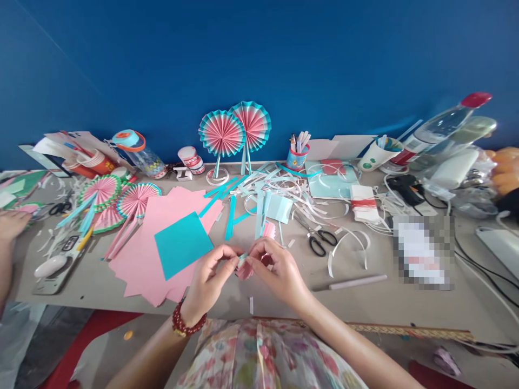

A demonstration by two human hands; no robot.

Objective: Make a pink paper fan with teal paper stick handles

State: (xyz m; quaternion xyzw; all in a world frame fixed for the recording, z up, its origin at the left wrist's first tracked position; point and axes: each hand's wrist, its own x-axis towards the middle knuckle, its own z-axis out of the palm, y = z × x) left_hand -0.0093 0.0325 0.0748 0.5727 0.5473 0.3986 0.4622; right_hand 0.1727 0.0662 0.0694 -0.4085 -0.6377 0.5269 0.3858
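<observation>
both hands on a small pleated paper piece, centre of frame

left hand (211, 276) and right hand (280, 273) meet just below the middle of the frame, above the near part of the surface (365, 308). between them is a small pleated paper piece (245, 266), pink with a pale teal edge.
- left-hand fingers (227, 255): pressed together, thumb and forefinger pinching the left end of the piece.
- right-hand fingers (260, 253): curled, closed on the right end from above.
- cannot tell whether the piece touches the surface or is held just off it.
- red bead bracelet (185, 324) on the left wrist.

surroundings:
- left of the hands: loose stack of pink sheets (141, 270) with a teal square (182, 244) lying on top, just beside the left hand.
- further left: finished pleated fans (106, 195) lying flat.
- upper middle: two standing fans (235, 129), upright in front of the blue wall.
- below those: scatter of cut strips (267, 192), teal and white.
- right of the hands: black-handled scissors (318, 241); nearer the frame's lower right, a pale stick (357, 282) lying flat.
- behind the strips: cup of pens (297, 155).
- far left edge: another person's hand (12, 224) on the surface, well apart from the paper piece.
</observation>
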